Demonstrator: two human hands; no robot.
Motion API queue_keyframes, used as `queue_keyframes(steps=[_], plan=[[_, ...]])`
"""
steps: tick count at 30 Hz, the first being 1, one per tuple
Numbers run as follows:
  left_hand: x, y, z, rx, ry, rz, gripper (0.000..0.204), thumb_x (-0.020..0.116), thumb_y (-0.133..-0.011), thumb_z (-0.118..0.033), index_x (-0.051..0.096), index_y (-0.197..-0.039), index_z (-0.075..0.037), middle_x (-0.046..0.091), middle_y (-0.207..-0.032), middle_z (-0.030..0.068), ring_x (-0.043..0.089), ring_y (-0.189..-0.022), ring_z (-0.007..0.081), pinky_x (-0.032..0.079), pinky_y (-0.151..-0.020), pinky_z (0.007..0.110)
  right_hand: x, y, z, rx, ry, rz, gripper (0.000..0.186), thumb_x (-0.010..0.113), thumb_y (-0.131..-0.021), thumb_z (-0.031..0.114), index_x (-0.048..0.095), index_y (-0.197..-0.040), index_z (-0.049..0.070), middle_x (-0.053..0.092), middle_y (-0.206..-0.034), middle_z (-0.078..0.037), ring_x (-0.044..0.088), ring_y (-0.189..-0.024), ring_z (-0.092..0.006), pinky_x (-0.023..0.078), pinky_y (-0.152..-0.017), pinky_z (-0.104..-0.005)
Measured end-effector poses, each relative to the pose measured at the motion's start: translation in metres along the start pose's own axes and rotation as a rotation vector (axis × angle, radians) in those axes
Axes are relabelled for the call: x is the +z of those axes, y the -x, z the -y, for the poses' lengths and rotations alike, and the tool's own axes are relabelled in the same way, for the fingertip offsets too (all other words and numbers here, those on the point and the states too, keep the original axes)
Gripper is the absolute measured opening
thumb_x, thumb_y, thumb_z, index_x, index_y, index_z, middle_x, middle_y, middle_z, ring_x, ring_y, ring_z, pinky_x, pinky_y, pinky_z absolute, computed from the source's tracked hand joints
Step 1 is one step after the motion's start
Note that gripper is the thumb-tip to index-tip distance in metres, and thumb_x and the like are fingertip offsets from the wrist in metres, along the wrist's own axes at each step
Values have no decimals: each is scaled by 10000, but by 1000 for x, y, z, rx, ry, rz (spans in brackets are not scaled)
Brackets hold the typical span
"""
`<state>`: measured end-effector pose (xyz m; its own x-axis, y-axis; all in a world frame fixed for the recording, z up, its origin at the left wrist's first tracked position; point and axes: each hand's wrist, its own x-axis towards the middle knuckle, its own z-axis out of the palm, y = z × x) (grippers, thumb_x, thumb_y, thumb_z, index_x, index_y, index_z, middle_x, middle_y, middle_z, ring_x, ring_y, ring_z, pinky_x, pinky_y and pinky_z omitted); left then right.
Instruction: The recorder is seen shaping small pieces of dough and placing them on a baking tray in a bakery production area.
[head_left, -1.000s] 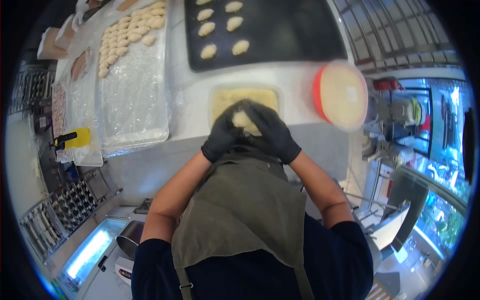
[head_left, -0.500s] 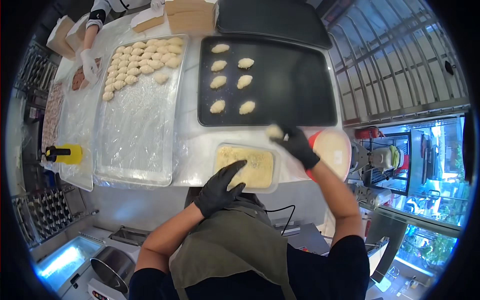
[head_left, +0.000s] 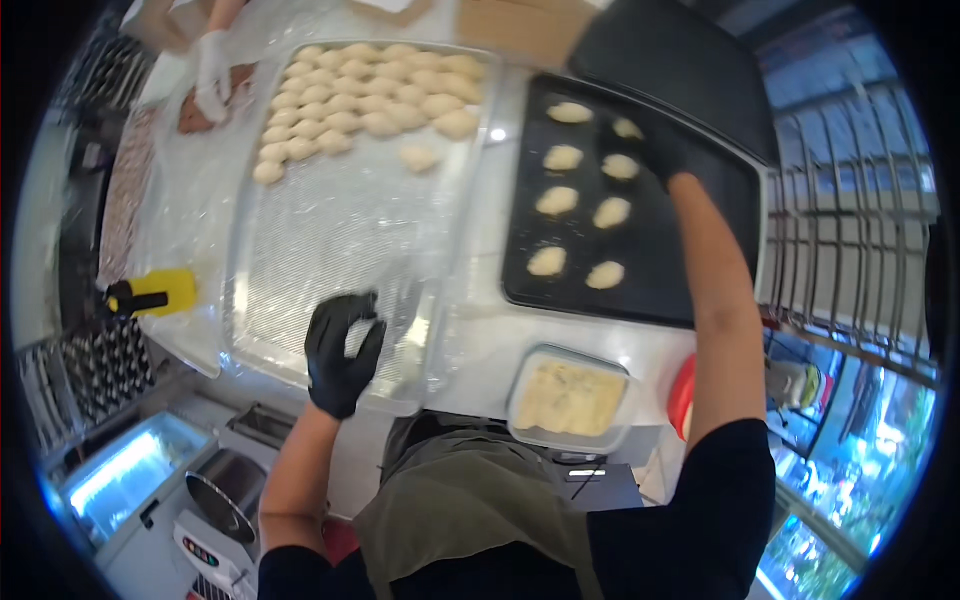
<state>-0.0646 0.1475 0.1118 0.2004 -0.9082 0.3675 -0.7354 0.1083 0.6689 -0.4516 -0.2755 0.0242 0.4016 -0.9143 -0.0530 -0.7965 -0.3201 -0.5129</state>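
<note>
My right hand, in a black glove, reaches over the black baking tray. Its fingertips are closed at a pale, crumb-coated dough piece in the second column; dark glove against dark tray partly hides the grip. Several similar pieces lie in two columns on that tray. Over the near part of a plastic-covered metal tray hovers my left hand, also black-gloved, its fingers curved and apart with nothing in them. Rows of shaped dough pieces fill that tray's far end, and a single dough piece sits apart.
A clear container of yellowish crumbs stands at the near table edge, left of a red-rimmed tub. A co-worker's white-gloved hand touches a brown mass. A yellow bottle stands left; a metal rack stands right.
My right hand has carried a dough piece from beside the crumb container to the black tray's far part. My left hand has left the container for the plastic-covered tray. The view has shifted.
</note>
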Motion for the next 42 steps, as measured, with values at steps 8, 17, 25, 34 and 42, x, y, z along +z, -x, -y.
queue_keyframes(steps=[8, 17, 25, 34, 42], plan=[[57, -141, 117, 242, -149, 274, 713, 718, -779, -112, 479, -1450, -101, 564, -1384, 141, 559, -1231, 327, 459, -1034, 405, 6, 38, 106, -596, 215, -352, 525, 668, -750, 2, 649, -1268, 87, 665, -1229, -117, 654, -1004, -300, 520, -876, -374], [62, -136, 110, 129, -153, 276, 404, 683, -773, -100, 659, -1176, -103, 641, -1044, 113, 636, -900, 293, 530, -826, 376, 127, -9, 244, -634, 222, -298, 609, 796, -732, 314, 608, -1257, 68, 674, -1126, -104, 626, -995, -304, 475, -918, -405], [-21, 13, 100, -735, 1074, 68, 510, 584, -895, -43, 473, -1389, 22, 639, -927, 118, 617, -866, 227, 517, -852, 350, 145, -14, 263, -548, 537, -133, 474, 757, -711, 318, 580, -1090, 93, 618, -1104, -97, 580, -1010, -299, 430, -893, -458], [-4, 76, 86, -594, 675, 46, 479, 624, -918, -136, 515, -1375, -44, 616, -1275, 119, 600, -1121, 255, 464, -1024, 370, 138, -9, 244, -600, 346, 134, 596, 752, -748, 358, 638, -1260, 75, 676, -976, -157, 620, -843, -352, 474, -744, -445], [13, 89, 33, -247, -564, 162, 698, 619, -844, -161, 383, -1500, -129, 452, -1470, 184, 581, -1084, 332, 460, -909, 477, 65, 88, 297, -198, -1046, 419, 378, 598, -1005, 248, 601, -1299, 10, 633, -1141, -84, 564, -911, -143, 454, -786, -256]])
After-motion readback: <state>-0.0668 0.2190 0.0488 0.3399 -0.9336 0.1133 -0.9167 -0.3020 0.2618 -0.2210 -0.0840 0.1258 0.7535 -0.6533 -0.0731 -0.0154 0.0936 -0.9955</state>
